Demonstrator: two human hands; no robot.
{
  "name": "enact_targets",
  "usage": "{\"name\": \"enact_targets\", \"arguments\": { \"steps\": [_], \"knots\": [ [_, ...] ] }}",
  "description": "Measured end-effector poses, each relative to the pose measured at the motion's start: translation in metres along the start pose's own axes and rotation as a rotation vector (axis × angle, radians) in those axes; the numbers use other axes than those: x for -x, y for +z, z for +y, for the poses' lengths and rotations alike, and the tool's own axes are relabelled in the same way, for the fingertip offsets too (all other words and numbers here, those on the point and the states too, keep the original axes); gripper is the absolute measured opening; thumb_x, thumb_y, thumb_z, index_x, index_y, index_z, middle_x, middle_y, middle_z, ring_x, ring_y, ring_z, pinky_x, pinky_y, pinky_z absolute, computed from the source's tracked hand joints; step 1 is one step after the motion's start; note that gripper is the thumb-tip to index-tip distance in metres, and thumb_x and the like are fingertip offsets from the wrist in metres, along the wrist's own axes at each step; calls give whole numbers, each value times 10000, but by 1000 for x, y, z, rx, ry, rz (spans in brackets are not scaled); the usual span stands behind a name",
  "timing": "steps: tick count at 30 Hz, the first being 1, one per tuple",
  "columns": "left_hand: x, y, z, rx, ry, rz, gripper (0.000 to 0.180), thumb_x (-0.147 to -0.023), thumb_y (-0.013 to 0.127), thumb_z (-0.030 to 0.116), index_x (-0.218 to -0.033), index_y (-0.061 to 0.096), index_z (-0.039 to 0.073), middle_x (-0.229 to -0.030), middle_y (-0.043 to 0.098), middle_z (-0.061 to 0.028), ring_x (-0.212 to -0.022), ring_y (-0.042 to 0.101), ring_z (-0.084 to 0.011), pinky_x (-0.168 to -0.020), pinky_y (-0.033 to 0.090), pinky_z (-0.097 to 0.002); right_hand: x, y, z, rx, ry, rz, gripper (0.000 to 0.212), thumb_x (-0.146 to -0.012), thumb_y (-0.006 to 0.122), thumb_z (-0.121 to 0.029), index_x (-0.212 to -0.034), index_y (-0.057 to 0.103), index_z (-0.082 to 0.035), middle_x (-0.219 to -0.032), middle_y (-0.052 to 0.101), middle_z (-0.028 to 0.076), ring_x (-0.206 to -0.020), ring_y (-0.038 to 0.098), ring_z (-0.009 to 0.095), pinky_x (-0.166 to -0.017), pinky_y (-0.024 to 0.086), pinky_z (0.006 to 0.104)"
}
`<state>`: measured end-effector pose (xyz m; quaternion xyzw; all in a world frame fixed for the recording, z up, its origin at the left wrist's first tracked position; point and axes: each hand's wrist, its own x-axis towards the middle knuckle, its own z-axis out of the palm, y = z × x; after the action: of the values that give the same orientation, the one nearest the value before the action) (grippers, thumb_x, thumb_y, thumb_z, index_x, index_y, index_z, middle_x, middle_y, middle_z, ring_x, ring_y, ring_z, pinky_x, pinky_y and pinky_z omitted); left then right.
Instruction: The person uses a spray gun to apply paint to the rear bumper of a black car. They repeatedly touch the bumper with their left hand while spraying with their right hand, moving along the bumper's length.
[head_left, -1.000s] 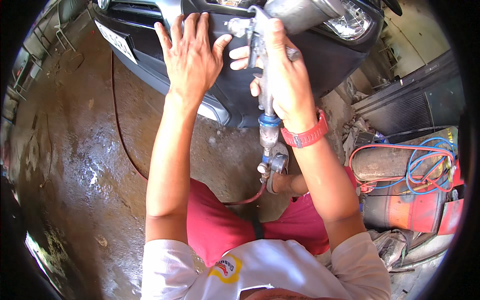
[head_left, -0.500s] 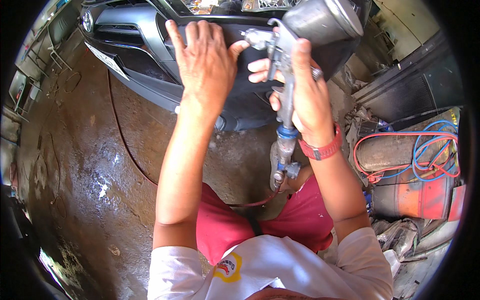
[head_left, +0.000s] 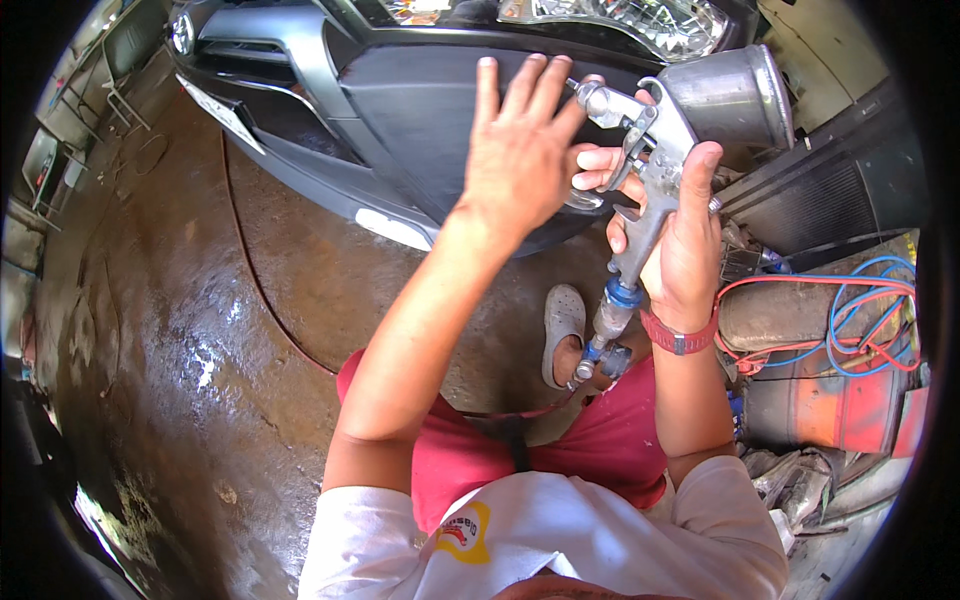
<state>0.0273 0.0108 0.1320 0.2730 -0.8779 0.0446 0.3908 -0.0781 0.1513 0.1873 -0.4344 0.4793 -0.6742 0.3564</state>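
The right hand (head_left: 680, 240) grasps the handle of a silver metal spray gun (head_left: 655, 185) with a cylindrical grey cup (head_left: 725, 97), held at the right end of a matte dark-grey car bumper (head_left: 410, 110). The left hand (head_left: 522, 150), released and fingers spread, lies over the bumper beside the nozzle; whether its palm touches, I cannot tell.

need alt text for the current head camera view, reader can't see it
A person's right hand holds a metal spray gun with a silver cup, while the open left hand is held over a dark car bumper. A dark red hose trails across the brown floor; red and blue hoses lie at right.
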Motion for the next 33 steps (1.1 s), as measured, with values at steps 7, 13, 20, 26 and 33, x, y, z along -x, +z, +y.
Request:
{"name": "enact_targets", "arguments": {
  "steps": [7,13,20,26,33],
  "knots": [
    [36,-29,-77,-279,-282,202,584,-1034,644,545,-1520,606,224,-1520,592,-87,-1496,490,-321,-1248,219,-733,-2,-55,-9,77,8,192,805,-1115,287,-720,-1612,442,-106,-1197,758,202,-991,770,241,-526,505,261],
    [32,-11,-54,-220,-140,182,673,-1045,580,611,-1584,561,209,-1557,581,-103,-1493,483,-365,-1261,227,-695,-5,-97,-24,140,-39,349,884,-1083,275,-773,-1523,515,-44,-1272,741,245,-1079,757,283,-533,481,255],
    [-12,37,35,100,84,100,714,-988,677,526,-1586,551,156,-1616,536,-93,-1522,456,-340,-1286,232,-660,-10,-124,-28,139,-88,495,847,-1082,312,-768,-1489,536,-60,-1265,753,242,-1080,763,291,-547,477,263],
    [-17,39,37,80,77,98,709,-994,687,494,-1599,535,157,-1633,523,-42,-1539,436,-288,-1301,194,-669,-3,-98,-18,112,-45,336,877,-1070,292,-784,-1580,464,-91,-1277,745,233,-1082,760,280,-544,477,253],
    [19,4,-29,-93,-147,194,690,-1022,633,585,-1593,553,207,-1607,560,-57,-1543,447,-328,-1253,183,-747,15,-29,8,-15,54,45,861,-1101,233,-744,-1680,363,-120,-1269,741,200,-1032,763,240,-527,518,251]
  ]
}}
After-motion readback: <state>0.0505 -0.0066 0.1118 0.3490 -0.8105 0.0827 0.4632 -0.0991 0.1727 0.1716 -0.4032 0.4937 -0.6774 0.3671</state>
